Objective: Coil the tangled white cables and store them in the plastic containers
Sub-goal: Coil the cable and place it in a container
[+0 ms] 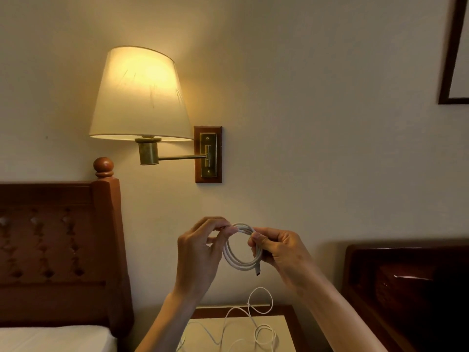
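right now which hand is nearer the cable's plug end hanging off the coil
Right. The right hand pinches the coil just above the plug end, which dangles beside its palm. The left hand grips the coil's opposite, upper-left side.

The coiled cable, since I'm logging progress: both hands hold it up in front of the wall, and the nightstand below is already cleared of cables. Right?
Not quite. Both hands do hold the coiled cable up, but the head view shows loose white cables lying on the nightstand.
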